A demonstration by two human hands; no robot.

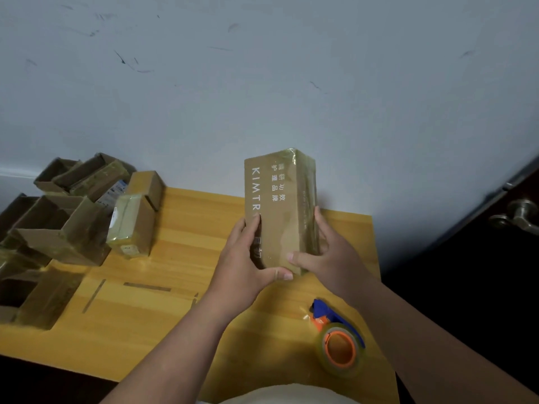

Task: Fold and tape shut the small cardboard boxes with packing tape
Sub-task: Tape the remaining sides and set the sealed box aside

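Observation:
A small brown cardboard box (283,208) with white printed lettering is held upright above the wooden table (175,330). Glossy tape covers its top and right side. My left hand (245,258) grips its lower left edge, thumb under the bottom corner. My right hand (323,258) holds the lower right side, thumb on the front face. A tape dispenser (338,342) with a blue handle, orange core and clear tape roll lies on the table at the lower right, apart from both hands.
A heap of cardboard boxes (67,228), some open and some taped, crowds the table's left side. One taped box (132,225) stands nearest the middle. A scuffed wall lies behind. A dark door with a metal handle (516,217) is at the right.

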